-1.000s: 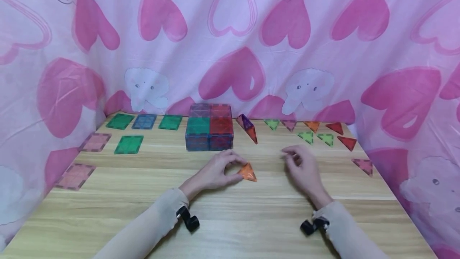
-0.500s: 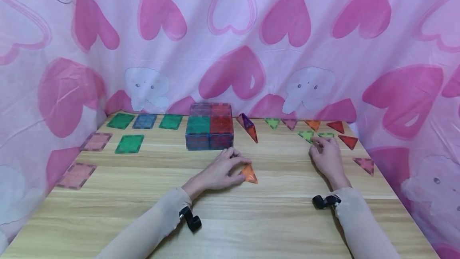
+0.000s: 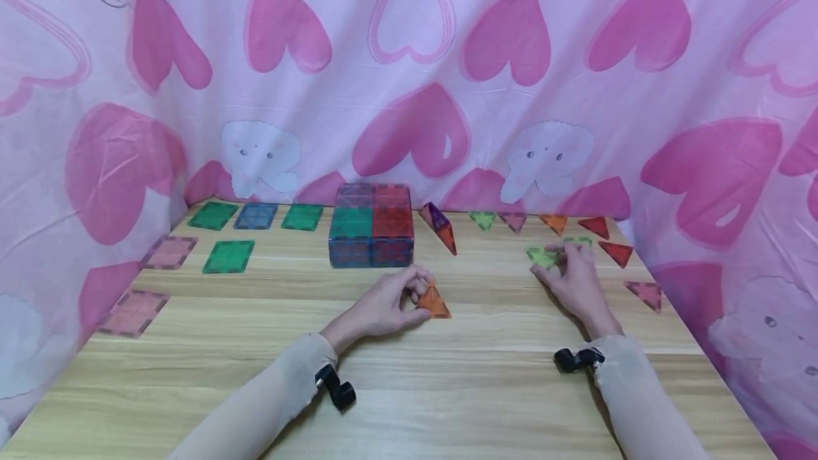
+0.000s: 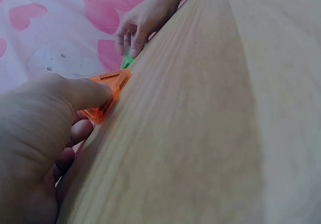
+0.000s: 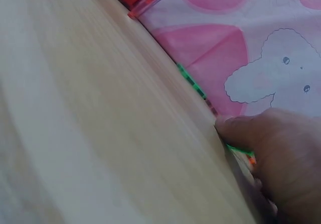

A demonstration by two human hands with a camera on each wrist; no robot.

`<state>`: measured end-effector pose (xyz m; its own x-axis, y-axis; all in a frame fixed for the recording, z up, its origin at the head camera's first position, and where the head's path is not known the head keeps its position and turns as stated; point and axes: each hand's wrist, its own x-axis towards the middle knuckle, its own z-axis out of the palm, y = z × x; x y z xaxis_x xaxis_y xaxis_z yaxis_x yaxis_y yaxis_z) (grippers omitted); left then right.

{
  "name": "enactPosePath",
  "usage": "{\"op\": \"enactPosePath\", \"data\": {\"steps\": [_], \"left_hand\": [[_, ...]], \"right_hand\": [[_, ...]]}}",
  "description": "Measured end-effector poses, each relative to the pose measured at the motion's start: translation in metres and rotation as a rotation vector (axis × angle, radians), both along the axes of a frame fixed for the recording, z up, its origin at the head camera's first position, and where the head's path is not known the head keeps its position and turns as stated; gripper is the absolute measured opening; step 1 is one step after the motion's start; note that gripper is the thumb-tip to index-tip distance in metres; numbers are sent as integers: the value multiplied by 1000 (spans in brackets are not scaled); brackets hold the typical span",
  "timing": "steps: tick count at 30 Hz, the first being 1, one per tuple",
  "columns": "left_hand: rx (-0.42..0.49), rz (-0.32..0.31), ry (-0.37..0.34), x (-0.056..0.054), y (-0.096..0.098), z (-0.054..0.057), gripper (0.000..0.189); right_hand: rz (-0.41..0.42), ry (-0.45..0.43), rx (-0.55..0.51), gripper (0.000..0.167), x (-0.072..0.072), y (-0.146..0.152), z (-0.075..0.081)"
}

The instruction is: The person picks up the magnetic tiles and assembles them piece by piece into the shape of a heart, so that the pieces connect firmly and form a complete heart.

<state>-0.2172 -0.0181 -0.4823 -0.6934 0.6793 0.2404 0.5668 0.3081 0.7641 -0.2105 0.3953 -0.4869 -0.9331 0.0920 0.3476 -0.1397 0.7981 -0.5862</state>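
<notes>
In the head view my left hand [image 3: 383,302] pinches an orange triangular magnetic tile [image 3: 434,302], standing up near the middle of the table. The left wrist view shows the thumb across the face of this orange tile [image 4: 113,86]. Farther right, my right hand [image 3: 578,282] has its thumb and fingers on a light green triangular magnetic tile [image 3: 540,257]. That green tile [image 4: 127,61] pokes out below the right fingertips in the left wrist view. Only a green edge [image 5: 241,148] shows past the thumb in the right wrist view.
A box of joined square tiles [image 3: 372,226] stands at the back centre, a purple and orange tile piece [image 3: 439,227] beside it. Several flat square tiles [image 3: 228,257] lie at left. More triangles, including a red one [image 3: 616,254], lie at right. A pink curtain [image 3: 409,55] hangs behind.
My right hand has moved right to the green triangles, and one green tile has shifted slightly left and nearer. The orange tile in my left hand has turned more upright.
</notes>
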Motion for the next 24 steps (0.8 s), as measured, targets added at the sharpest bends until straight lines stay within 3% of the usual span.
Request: {"op": "enactPosePath", "data": {"steps": [2,4,12,18,24], "left_hand": [[-12,17,10,1,0,0,33],[-23,28,14,1,-1,1,21],[-15,30,33,2,0,1,12],[-10,27,35,1,0,1,11],[-4,25,40,0,0,0,11]], "right_hand": [[-5,0,-25,65,1,-1,0],[3,23,-53,69,2,-2,0],[108,88,-188,42,11,-22,-2],[274,63,-356,34,21,-60,-2],[438,-18,-532,29,36,-105,0]]}}
